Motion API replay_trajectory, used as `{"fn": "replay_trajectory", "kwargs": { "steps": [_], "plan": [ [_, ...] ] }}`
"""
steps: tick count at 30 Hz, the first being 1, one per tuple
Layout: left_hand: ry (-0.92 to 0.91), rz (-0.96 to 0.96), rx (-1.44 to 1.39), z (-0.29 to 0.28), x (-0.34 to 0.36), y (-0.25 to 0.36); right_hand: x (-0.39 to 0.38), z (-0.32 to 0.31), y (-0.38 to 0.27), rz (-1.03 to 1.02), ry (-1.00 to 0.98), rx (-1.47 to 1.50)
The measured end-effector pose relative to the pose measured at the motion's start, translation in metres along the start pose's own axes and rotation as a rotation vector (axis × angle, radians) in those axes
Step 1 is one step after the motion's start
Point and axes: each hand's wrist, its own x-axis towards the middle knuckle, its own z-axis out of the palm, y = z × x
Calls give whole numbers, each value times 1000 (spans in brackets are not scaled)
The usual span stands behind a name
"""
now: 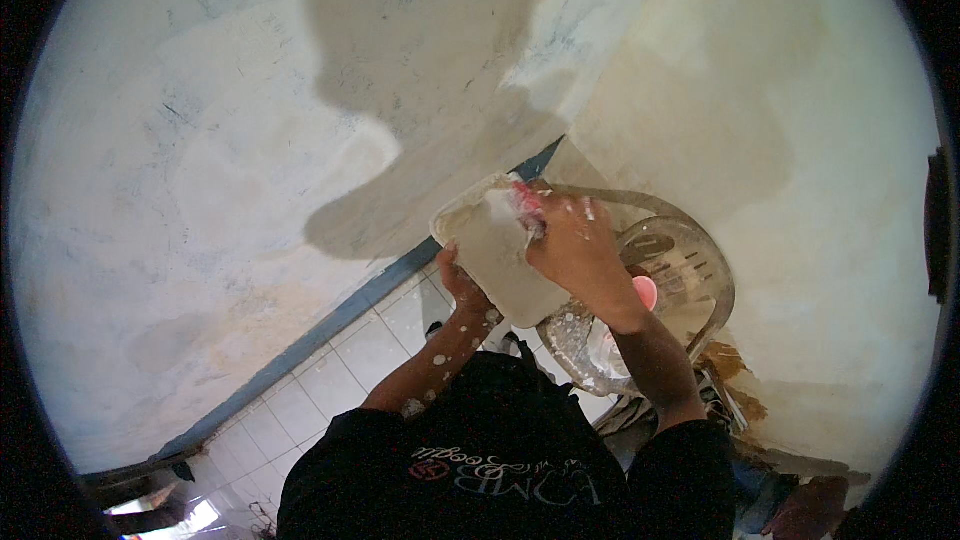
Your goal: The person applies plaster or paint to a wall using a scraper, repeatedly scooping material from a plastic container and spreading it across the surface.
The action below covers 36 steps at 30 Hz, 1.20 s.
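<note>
From where I stand, I see the person's left hand holding a tray from its left side. The thumb is up at the rim; the other fingers are hidden under the tray, so I cannot tell if they are apart or together. The left forearm rises to the tray from below, with round white spots on its skin.

The right hand is above the right part of the tray, back of the hand upward, the forearm slanting in from the lower right. Its fingers are closed around a red tool, which is smeared with white; its exact kind I cannot tell. White smears are also on the knuckles.

The tray is pale and shallow, with rounded corners, and it carries smooth, wet-looking paste. To the right of the tray is a plastic chair with slots, dirty and splashed, and on it a pink cup. Left of the tray is a patchy, scratched wall; below it, a blue-grey strip borders glossy white tiles.
</note>
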Motion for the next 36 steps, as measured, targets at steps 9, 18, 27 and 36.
{"fn": "replay_trajectory", "kwargs": {
  "steps": [9,18,27,36],
  "plan": [
    [33,-100,-90,-20,3,-5,-10,1,-7,56,-158,186],
    [-8,-90,-126,-19,3,-7,-7,8,-9,92,-67,154],
    [-85,-84,-179,-21,4,-8,-17,22,-5,-42,12,125],
    [-102,-22,-155,-42,10,-16,-30,29,-15,-13,69,146]
  ]
}}
